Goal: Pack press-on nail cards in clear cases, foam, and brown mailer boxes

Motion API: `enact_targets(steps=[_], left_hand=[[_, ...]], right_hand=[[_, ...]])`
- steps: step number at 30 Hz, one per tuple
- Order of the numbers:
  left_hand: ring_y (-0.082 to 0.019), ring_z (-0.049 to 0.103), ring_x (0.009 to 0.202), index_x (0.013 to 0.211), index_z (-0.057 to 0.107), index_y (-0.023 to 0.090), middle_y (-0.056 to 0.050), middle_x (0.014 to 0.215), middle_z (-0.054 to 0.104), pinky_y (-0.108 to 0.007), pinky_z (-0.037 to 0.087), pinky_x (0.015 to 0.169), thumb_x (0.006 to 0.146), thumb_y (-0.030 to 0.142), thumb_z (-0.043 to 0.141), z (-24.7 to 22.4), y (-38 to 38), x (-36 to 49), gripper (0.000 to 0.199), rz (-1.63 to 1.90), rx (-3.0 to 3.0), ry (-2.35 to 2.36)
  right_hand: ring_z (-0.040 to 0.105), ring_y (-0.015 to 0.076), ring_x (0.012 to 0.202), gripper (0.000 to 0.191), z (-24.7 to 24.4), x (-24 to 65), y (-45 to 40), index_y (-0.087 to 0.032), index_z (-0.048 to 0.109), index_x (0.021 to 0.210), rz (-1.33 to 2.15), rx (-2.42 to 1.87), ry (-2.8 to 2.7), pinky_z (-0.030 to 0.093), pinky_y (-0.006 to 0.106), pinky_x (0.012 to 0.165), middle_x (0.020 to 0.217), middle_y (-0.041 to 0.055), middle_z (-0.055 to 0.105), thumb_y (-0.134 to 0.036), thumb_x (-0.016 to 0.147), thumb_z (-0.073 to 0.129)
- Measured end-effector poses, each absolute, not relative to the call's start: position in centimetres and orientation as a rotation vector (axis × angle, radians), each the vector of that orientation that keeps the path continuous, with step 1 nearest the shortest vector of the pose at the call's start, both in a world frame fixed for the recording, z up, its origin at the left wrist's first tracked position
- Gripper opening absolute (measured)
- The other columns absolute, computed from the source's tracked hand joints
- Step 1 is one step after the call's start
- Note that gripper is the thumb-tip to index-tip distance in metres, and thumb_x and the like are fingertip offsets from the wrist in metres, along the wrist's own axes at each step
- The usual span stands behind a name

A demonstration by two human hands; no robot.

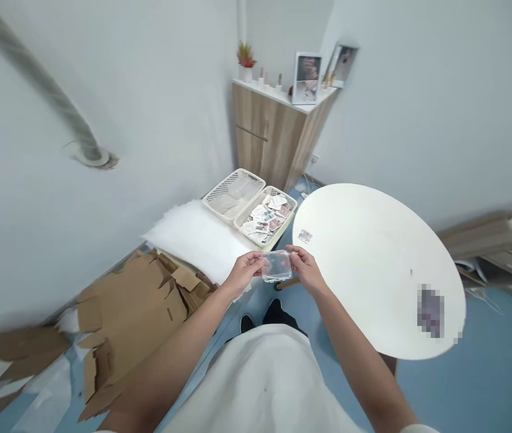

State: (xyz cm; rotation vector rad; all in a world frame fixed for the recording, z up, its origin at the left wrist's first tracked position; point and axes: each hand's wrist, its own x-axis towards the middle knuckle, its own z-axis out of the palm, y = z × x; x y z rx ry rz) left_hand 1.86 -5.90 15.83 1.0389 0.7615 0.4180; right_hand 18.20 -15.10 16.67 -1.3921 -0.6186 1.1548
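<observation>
A small clear plastic case point(277, 266) is held level in front of my body, between both hands. My left hand point(247, 269) pinches its left edge, and my right hand point(304, 266) grips the right edge. Whether anything lies inside the case cannot be made out. Beyond it, one white basket point(265, 240) holds many small printed cards or packets point(262, 216). The other white basket point(208, 204) beside it has clear plastic pieces point(240, 186) inside. A small printed piece point(305, 236) lies on the round white table point(364, 240) near my right hand.
White sheets point(201, 234) are stacked left of the baskets. Flattened brown cardboard point(138, 319) covers the lower left. A wooden cabinet point(265, 114) with a plant point(246, 57) and picture frames point(307, 78) stands in the corner. A pixelated patch covers something on the table's right side.
</observation>
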Motion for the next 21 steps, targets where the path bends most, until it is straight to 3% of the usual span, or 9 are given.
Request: enact_targets(steps=[12,17,21], left_hand=[[-0.012,0.060,0.062,0.087,0.055,0.016,-0.001,0.075,0.063,-0.028,0.046,0.064,0.065,0.039,0.064,16.6,-13.3,12.8,0.033,0.151,1.125,0.576],[-0.013,0.062,0.070,0.084,0.049,0.018,-0.002,0.078,0.062,-0.023,0.043,0.063,0.065,0.034,0.064,15.8,-17.9,17.9,0.029,0.104,1.116,0.594],[-0.014,0.061,0.076,0.082,0.049,0.018,-0.003,0.079,0.062,-0.026,0.043,0.069,0.066,0.033,0.062,14.8,-21.5,21.0,0.026,0.040,1.127,0.590]], right_hand=[[0.062,0.0171,0.075,0.040,15.8,21.1,-30.7,-0.021,0.054,0.097,0.958,-1.316,-0.192,0.047,0.034,0.073,0.089,0.0063,0.064,-0.053,0.072,0.054],[0.062,0.0190,0.083,0.045,15.1,22.7,-33.8,-0.022,0.051,0.100,0.956,-1.268,-0.144,0.047,0.035,0.077,0.100,0.0080,0.061,-0.049,0.066,0.062],[0.062,0.0171,0.081,0.044,13.8,25.6,-35.2,-0.022,0.050,0.100,0.875,-1.259,-0.051,0.047,0.033,0.076,0.096,0.0063,0.061,-0.044,0.065,0.064]])
